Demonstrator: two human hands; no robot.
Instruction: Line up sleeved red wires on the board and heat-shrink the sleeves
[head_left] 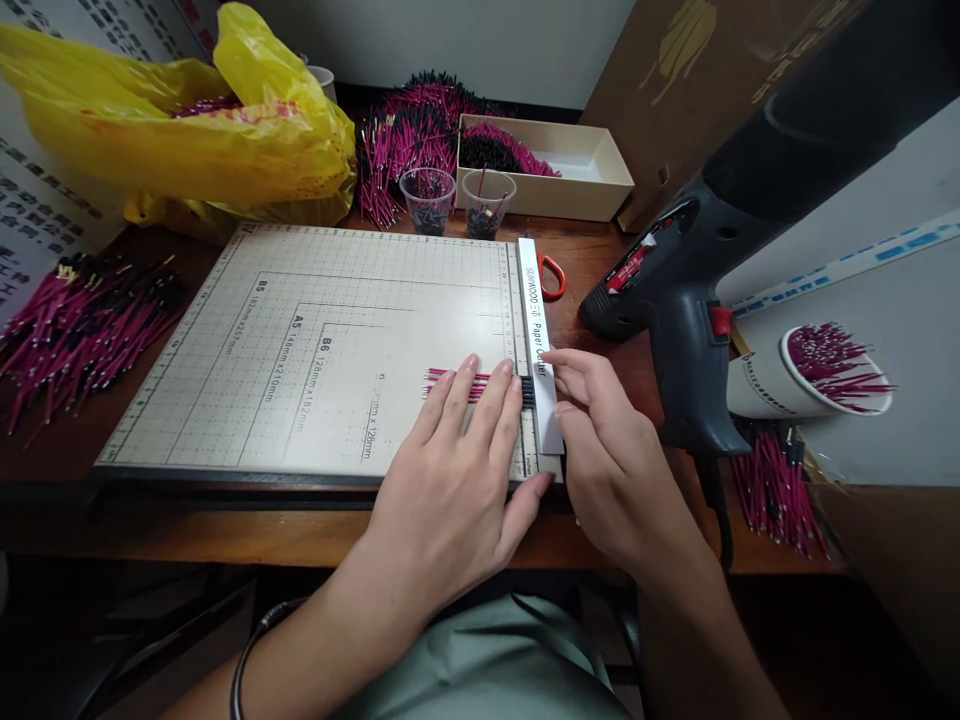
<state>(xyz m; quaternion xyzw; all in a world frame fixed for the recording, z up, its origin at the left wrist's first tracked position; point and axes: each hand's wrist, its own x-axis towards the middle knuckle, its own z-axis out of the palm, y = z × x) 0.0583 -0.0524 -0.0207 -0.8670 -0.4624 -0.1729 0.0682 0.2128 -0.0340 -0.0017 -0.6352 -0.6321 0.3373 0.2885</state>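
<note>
A small row of magenta wires with black ends (436,376) lies across the gridded board of a paper cutter (405,290). My left hand (457,470) rests flat over these wires, fingers stretched out and pressing them to the board. Their black ends reach the white guard strip (534,300) along the board's right side. Just right of that strip is my right hand (619,460), its fingers bent inward and its index finger and thumb against the strip's edge. Whatever those fingers may hold is hidden.
Red scissor handles (553,278) lie behind the strip. A black heat gun (675,290) stands at right, near a paper cup of wires (757,385). Behind the board are two plastic cups (427,195), a cardboard tray (555,190) and a yellow bag (187,150). Wire bundles (90,320) lie left.
</note>
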